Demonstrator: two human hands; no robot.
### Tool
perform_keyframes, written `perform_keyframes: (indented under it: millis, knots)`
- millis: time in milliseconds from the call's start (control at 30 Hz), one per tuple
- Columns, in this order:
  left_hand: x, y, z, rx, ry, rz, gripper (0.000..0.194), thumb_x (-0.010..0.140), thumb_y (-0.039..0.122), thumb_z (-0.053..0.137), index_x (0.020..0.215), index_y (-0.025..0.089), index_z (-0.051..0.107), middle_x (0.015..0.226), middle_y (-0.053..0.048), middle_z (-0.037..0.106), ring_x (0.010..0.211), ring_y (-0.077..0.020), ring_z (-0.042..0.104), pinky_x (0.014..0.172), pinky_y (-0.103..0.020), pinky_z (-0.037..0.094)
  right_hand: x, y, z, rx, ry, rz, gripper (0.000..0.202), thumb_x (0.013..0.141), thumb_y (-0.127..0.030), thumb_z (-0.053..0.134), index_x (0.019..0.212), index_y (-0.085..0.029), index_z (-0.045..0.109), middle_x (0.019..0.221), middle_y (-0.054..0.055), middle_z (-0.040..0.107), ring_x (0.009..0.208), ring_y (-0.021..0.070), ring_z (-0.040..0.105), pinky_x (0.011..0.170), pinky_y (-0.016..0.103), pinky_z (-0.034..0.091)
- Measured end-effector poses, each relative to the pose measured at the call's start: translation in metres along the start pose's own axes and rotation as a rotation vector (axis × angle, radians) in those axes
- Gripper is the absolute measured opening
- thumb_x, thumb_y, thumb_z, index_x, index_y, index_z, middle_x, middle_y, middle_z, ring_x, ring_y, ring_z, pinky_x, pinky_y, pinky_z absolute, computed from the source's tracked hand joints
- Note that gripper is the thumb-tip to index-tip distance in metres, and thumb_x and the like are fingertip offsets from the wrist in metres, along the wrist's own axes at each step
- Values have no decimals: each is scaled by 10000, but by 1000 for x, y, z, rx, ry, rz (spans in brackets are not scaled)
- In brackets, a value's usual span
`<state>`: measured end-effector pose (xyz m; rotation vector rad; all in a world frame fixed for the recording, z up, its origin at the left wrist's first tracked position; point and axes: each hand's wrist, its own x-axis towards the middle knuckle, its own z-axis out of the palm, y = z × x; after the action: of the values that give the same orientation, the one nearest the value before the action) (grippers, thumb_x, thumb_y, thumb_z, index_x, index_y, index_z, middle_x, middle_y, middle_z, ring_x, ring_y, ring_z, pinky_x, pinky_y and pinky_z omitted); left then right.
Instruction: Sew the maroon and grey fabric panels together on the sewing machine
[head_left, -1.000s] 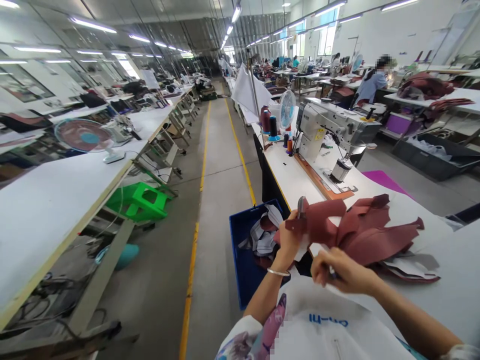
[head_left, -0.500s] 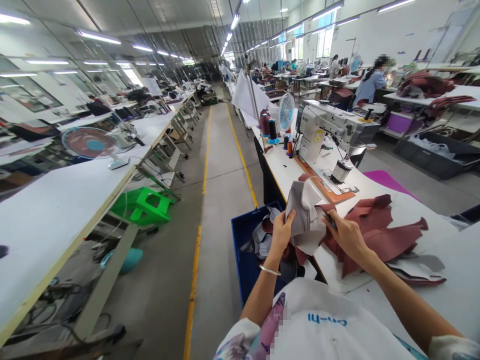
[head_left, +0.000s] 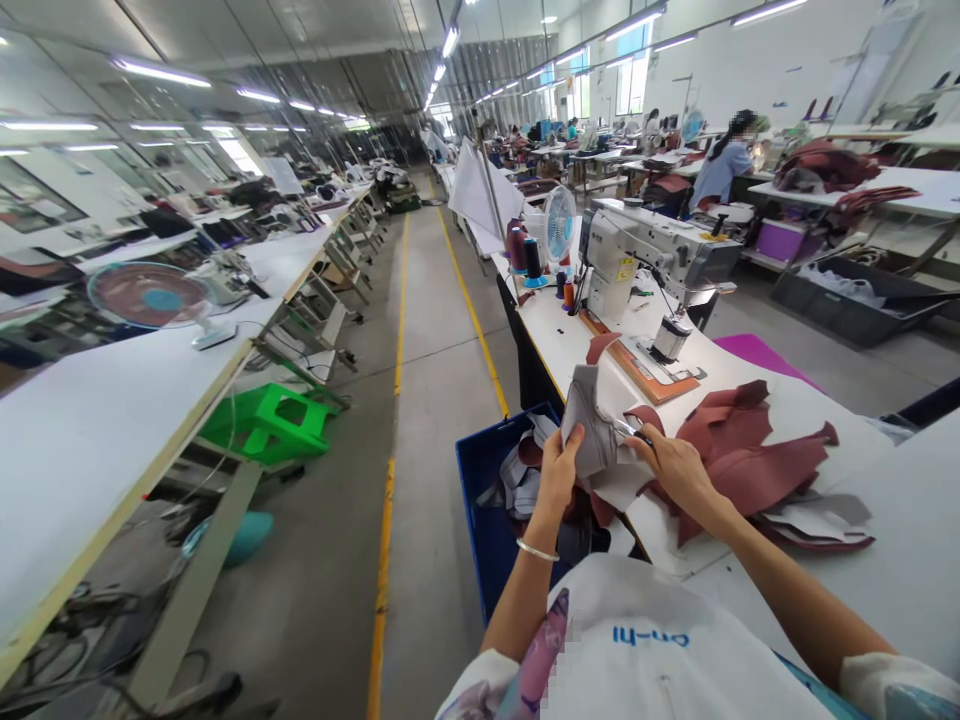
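Pinched in my left hand is a stitched piece, pale grey on the side facing me, with reddish-brown material at its edges. My right hand grips small thread snips with dark handles; their metal blades reach the right edge of the stitched piece. Whether the blades are apart is too small to tell. Brown cut pieces lie spread on the white sewing table, to the right of my right hand. A sewing machine stands just beyond both hands.
Below my left hand, a blue bin holds grey and brown pieces. Thread spools and a small fan stand behind the machine. Left of the aisle is a long white table with a green stool beneath. A co-worker sits further back.
My right hand has moved slightly left, bringing the snips against the piece's edge, where their blades now show. The grey piece is turned a little, and the whole view has shifted slightly.
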<state>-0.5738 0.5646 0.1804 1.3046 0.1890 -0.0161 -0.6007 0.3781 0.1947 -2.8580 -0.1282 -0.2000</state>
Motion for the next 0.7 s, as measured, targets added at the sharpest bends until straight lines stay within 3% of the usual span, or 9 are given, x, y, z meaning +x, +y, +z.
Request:
perform_keyframes:
  millis: [167,467,700]
  knots:
    - [-4,0,0,-23,18,-65,470,712,509,734,991,134,684,966,-66,698,911,-215,631,779,-292,489,-1,-1,3,9,-27,12,551,982,-592,171,948,-199,556,697,73,687,706,279,684,538,285,286]
    - [-8,-2,1,-98,32,-132,488,677,471,774,1015,141,654,981,-58,689,906,-203,632,798,-304,496,-3,-5,7,85,172,-78,642,951,-653,149,991,-197,598,676,66,689,593,228,664,529,274,295]
    - [-11,4,3,-153,10,-153,471,675,427,790,1016,130,657,953,-69,710,864,-202,656,789,-314,517,-5,3,10,27,203,-96,618,949,-653,190,926,-196,604,614,42,655,545,207,638,499,266,246]
